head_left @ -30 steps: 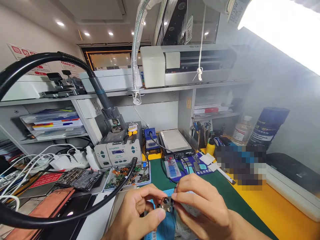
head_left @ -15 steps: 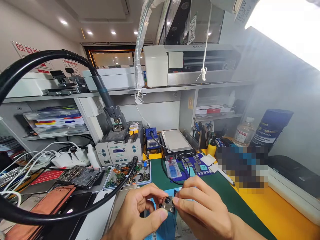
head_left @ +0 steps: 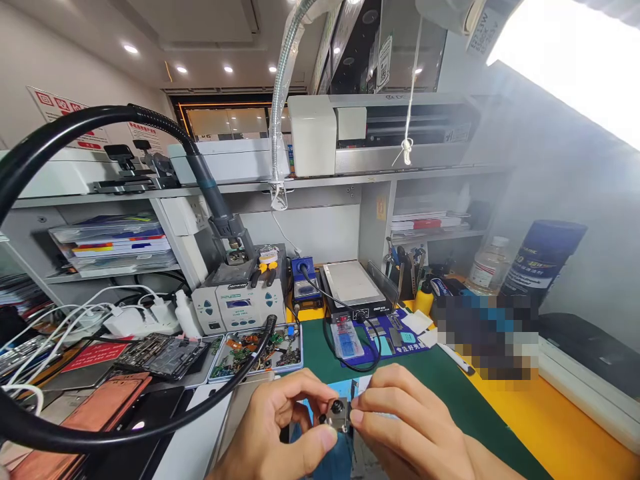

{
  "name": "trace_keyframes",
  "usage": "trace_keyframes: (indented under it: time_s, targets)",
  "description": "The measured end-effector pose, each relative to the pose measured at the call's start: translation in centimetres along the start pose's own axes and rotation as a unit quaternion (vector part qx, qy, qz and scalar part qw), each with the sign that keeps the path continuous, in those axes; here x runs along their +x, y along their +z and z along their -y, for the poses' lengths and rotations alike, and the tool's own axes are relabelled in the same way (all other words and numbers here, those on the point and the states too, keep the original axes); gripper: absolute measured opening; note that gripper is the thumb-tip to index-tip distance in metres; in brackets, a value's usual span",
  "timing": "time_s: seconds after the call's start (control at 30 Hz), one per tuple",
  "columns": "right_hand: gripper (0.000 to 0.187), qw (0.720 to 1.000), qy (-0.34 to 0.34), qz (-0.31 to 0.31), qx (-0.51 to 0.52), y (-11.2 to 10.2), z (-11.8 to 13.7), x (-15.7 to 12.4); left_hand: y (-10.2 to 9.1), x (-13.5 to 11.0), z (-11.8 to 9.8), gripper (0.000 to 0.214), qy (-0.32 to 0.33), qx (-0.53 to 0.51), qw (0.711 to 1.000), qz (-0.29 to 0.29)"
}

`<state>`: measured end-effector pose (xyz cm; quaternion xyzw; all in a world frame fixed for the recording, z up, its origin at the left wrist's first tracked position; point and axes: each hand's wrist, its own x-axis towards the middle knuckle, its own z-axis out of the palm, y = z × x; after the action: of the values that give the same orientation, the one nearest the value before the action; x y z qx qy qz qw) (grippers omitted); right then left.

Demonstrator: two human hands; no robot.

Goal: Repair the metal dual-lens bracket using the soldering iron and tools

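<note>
Toward near edge of surface [head_left: 563, 430]: left hand [head_left: 280, 427] pinches camera module [head_left: 339, 416], likely light, stiff, fragile, best held by its sides; right hand [head_left: 415, 423] alongside, grip unclear.

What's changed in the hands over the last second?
The right hand has moved slightly down in the picture, beside the small metal part. The left hand still pinches that part; no release shows. The tray of small components stays put.
</note>
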<state>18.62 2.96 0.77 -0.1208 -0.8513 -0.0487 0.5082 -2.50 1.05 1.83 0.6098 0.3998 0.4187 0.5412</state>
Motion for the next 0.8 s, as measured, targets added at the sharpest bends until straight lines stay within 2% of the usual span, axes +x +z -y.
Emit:
trace_keyframes:
  time_s: [0.33, 0.4, 0.47, 0.5, 0.53, 0.57, 0.6, 0.63, 0.67, 0.7, 0.73, 0.8]
  targets:
    - [0.021, 0.999, -0.026, -0.012, -0.018, 0.3, -0.2, 0.0, 0.3, -0.1, -0.5, 0.023, 0.044, 0.018, 0.998, -0.044]
    - [0.022, 0.999, 0.017, -0.044, 0.007, 0.3, -0.1, 0.3, 0.2, -0.1, -0.6, 0.024, 0.070, 0.030, 0.995, -0.060]
    - [0.016, 0.985, 0.138, -0.070, 0.076, 0.2, -0.1, 0.5, -0.1, -0.1, -0.6, 0.024, 0.085, 0.048, 0.993, -0.067]
    - [0.007, 0.962, 0.228, -0.059, 0.139, 0.1, -0.1, 0.6, -0.3, 0.0, -0.6, 0.025, 0.087, 0.056, 0.993, -0.061]
    - [0.007, 0.919, 0.325, -0.032, 0.222, 0.1, -0.1, 0.6, -0.6, 0.0, -0.6, 0.025, 0.085, 0.061, 0.993, -0.050]
    - [0.017, 0.854, 0.414, 0.005, 0.315, 0.1, -0.2, 0.7, -0.8, 0.1, -0.6, 0.025, 0.080, 0.065, 0.994, -0.036]
    - [0.026, 0.774, 0.485, 0.041, 0.404, 0.2, -0.3, 0.7, -1.1, 0.2, -0.6, 0.025, 0.073, 0.066, 0.995, -0.018]
    - [0.032, 0.692, 0.534, 0.067, 0.481, 0.2, -0.4, 0.7, -1.3, 0.2, -0.6, 0.025, 0.067, 0.065, 0.996, 0.000]
    - [0.035, 0.622, 0.561, 0.081, 0.540, 0.3, -0.4, 0.6, -1.4, 0.3, -0.6, 0.024, 0.061, 0.063, 0.996, 0.018]
    - [0.035, 0.569, 0.577, 0.085, 0.579, 0.4, -0.5, 0.6, -1.5, 0.4, -0.6, 0.024, 0.055, 0.060, 0.996, 0.033]
    - [0.033, 0.534, 0.590, 0.083, 0.600, 0.5, -0.5, 0.7, -1.6, 0.4, -0.6, 0.024, 0.051, 0.057, 0.996, 0.047]
    - [0.030, 0.491, 0.610, 0.074, 0.617, 0.5, -0.5, 0.7, -1.6, 0.5, -0.6, 0.024, 0.046, 0.046, 0.996, 0.066]
